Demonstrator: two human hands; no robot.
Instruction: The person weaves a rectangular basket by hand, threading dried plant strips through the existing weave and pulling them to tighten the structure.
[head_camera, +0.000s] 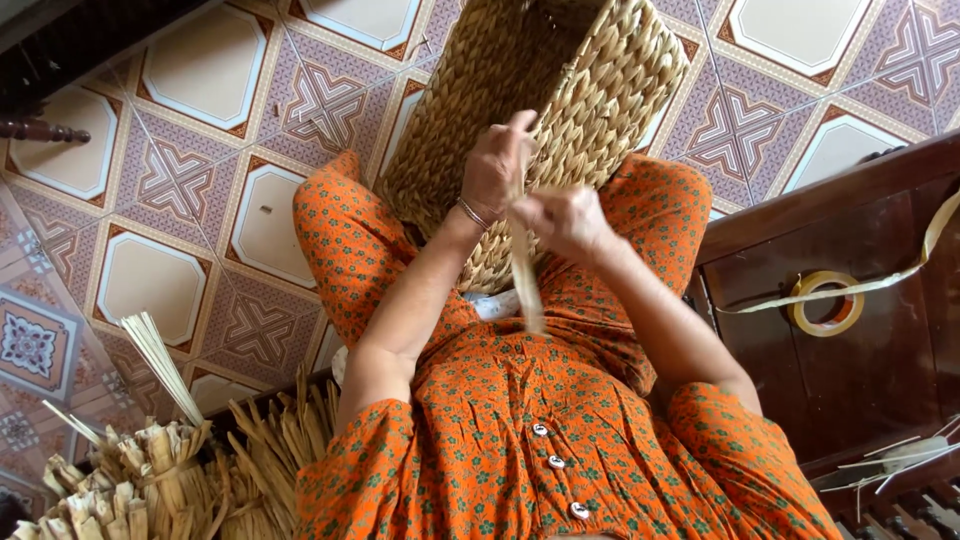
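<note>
Straw-coloured woven basket (540, 110) lay on its side across the lap, open mouth facing away from the camera & rim edge toward the hands, probably so the braided wall sat w/in easy reach of both hands. Left hand (497, 165) rested on the basket wall nr its lower edge, fingers curled & pressed against the weave, thumb side up; it appeared to steady the basket & pin the work point. A thin bracelet (472, 213) sat on that wrist. Right hand (565, 222) was just beside the left, touching or nearly so, fingers pinched round a flat dried-reed strand (527, 285); the strand hung down from the grip over the orange floral dress (520, 420), free end loose. Holding it taut from below likely kept it aligned w/ the weave; exact entry point into the basket hidden by the hands. Bundles of dried reed (150, 480) stood at lower left on the patterned tile floor (200, 150), near the knee. A roll of tape (826, 303) lay on the dark wooden cabinet (850, 360) at right, well apart from the hands.
</note>
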